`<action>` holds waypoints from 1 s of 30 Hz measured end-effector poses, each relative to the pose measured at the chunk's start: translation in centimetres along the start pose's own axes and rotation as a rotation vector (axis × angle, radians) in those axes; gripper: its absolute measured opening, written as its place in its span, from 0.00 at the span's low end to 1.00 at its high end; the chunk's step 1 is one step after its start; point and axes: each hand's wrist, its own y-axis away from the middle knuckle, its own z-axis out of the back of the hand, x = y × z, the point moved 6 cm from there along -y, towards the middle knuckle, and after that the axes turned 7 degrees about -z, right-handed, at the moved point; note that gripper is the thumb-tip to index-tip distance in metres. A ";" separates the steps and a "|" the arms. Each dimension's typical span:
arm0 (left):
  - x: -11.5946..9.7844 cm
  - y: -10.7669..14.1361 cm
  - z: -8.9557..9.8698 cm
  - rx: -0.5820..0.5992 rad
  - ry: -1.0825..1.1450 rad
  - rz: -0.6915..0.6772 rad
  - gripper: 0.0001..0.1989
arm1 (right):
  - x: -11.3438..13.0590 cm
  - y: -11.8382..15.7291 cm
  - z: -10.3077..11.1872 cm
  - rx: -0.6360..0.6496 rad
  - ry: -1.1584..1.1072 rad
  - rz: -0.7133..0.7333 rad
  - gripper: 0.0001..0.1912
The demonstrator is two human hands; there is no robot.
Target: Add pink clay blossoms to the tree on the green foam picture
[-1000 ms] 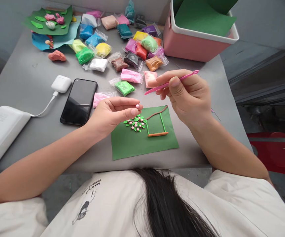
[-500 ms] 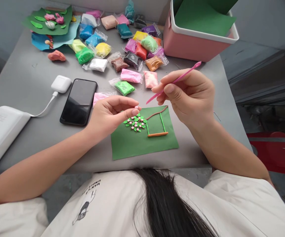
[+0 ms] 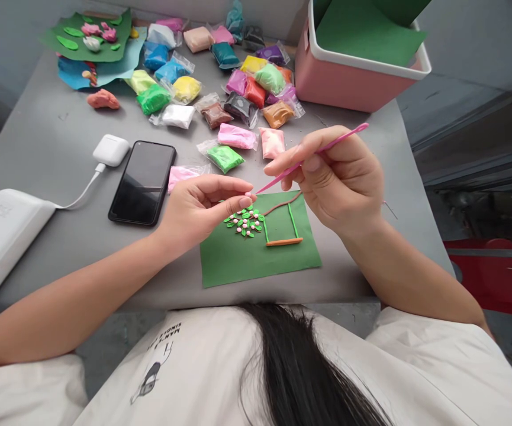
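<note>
Pale pink bead (image 3: 248, 194) sits at the fingertips of the left hand (image 3: 196, 207), whose grip pinches it between thumb and forefinger. The right hand (image 3: 347, 177), its grip closed around a slim pink tool (image 3: 341, 138), sets the point just beside the bead; contact is unclear. Below, a green sheet (image 3: 256, 264) lies on the surface (image 3: 45, 139); beyond are bagged packets (image 3: 237, 136), then a pink bin (image 3: 340, 80).

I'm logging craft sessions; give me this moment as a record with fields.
Left hand: pinches a tiny pale pink piece
Right hand: holds a pink tool, tip close to that piece; contact unclear
Green sheet: lies below the hands, bearing green leaves, pale pink dots, a brown strip, two green strips and an orange bar
Further left: dark phone, white power bank
Beyond: packets in many colours, pink bin holding green paper
</note>
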 end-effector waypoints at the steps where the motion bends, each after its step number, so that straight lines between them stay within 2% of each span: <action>1: -0.1 0.0 0.0 0.004 -0.003 -0.011 0.17 | 0.1 0.1 -0.1 0.006 0.003 0.015 0.19; 6: -0.2 0.0 -0.1 0.012 0.018 -0.020 0.19 | 0.6 0.4 -0.2 -0.032 -0.004 0.068 0.16; 10: -0.2 0.0 -0.2 0.017 0.015 -0.013 0.19 | 1.9 1.0 -0.3 -0.066 -0.097 0.228 0.06; 13: -0.2 0.0 -0.2 0.018 0.029 -0.019 0.19 | 2.4 1.2 -0.4 -0.089 -0.106 0.268 0.07; 17: -0.1 -0.2 -0.2 0.030 0.048 -0.059 0.18 | 1.8 0.9 -0.4 -0.079 -0.090 0.275 0.06; 20: 0.0 -0.4 -0.2 0.049 0.055 -0.089 0.17 | 1.2 0.7 -0.3 -0.051 -0.166 0.316 0.05; 24: 0.1 -0.4 -0.2 0.053 0.065 -0.095 0.16 | 1.2 0.6 -0.4 -0.017 -0.226 0.367 0.11; 30: 0.1 -0.4 -0.3 0.049 0.071 -0.092 0.15 | 2.1 0.7 -0.6 -0.022 -0.210 0.389 0.13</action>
